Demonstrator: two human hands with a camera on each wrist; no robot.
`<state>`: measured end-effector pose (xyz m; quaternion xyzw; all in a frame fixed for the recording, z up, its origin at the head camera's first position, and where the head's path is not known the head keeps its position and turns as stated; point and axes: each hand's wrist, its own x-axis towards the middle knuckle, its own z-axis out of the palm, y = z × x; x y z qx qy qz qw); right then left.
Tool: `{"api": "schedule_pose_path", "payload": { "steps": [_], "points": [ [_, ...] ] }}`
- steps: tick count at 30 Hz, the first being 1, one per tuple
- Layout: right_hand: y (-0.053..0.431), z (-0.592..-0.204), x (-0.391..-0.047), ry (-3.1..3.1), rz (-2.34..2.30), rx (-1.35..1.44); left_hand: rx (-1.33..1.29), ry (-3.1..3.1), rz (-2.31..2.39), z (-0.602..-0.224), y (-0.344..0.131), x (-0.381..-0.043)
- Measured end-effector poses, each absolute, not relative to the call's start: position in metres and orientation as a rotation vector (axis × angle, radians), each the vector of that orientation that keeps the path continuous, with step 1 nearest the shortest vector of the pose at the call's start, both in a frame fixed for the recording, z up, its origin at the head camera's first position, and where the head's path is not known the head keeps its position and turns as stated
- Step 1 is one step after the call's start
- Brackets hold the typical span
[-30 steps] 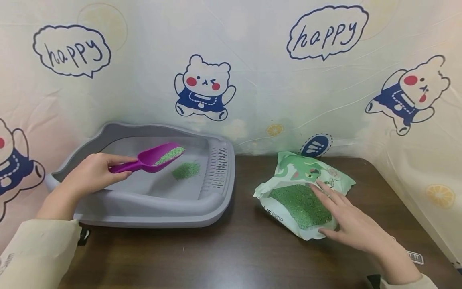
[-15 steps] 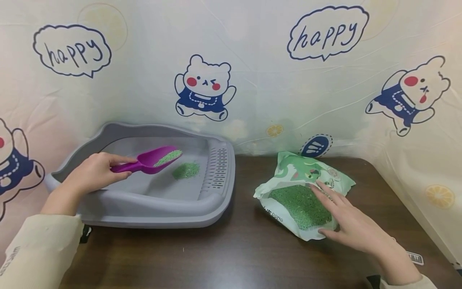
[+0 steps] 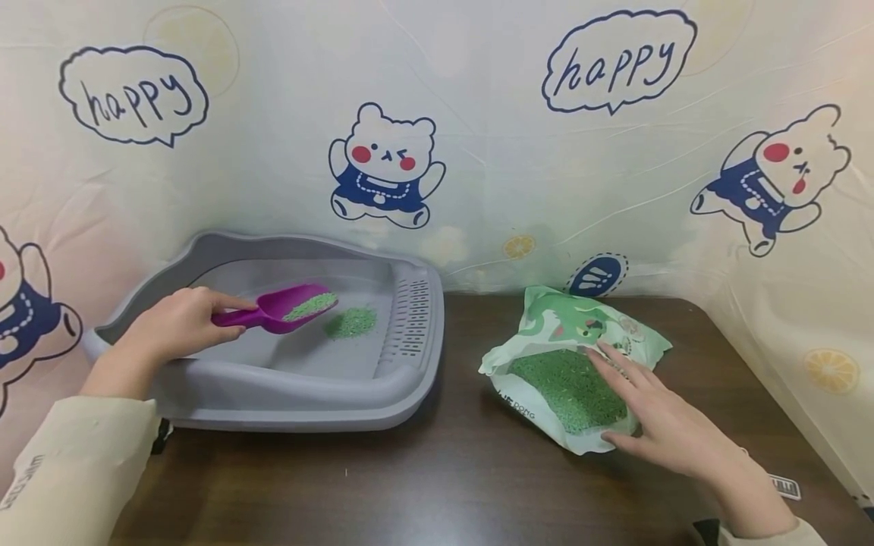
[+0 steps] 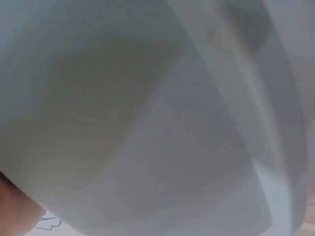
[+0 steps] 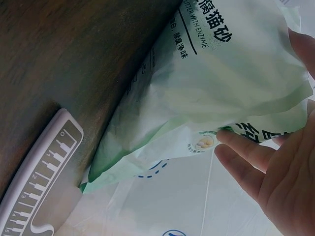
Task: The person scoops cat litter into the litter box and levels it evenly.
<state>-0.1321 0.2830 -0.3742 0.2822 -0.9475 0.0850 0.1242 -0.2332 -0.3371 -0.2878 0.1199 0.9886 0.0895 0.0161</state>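
Note:
In the head view my left hand (image 3: 179,324) grips the handle of a purple scoop (image 3: 275,306), its bowl holding green litter pellets (image 3: 310,306). The scoop hangs slightly tilted above a grey litter box (image 3: 287,383). On the box floor lies a small heap of green pellets (image 3: 353,322). My right hand (image 3: 672,425) rests against an open bag of cat litter (image 3: 546,322), its fingers fairly straight and spread; green pellets show in the mouth. The right wrist view shows the bag (image 5: 211,93) between thumb and fingers (image 5: 246,152). The left wrist view is mostly blurred grey plastic (image 4: 197,137).
Both box and bag stand on a dark brown table (image 3: 410,485). A slotted panel (image 3: 413,315) fills the box's right end. Behind the table hangs a printed cloth (image 3: 478,152). A white flat piece with a ruler-like print (image 5: 44,167) lies right of the bag.
The scoop, with pellets in its bowl, has sunk a little lower, and its tip has shifted slightly left. My right hand and the bag have stayed in place.

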Motion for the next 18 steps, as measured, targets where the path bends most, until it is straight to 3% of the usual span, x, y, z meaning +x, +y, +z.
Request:
{"api": "schedule_pose_path", "payload": {
  "steps": [18],
  "points": [
    [0.284,-0.375,-0.133,-2.777,0.243,0.823,0.505,3.038,0.111,-0.277,-0.328,-0.244]
  ]
}}
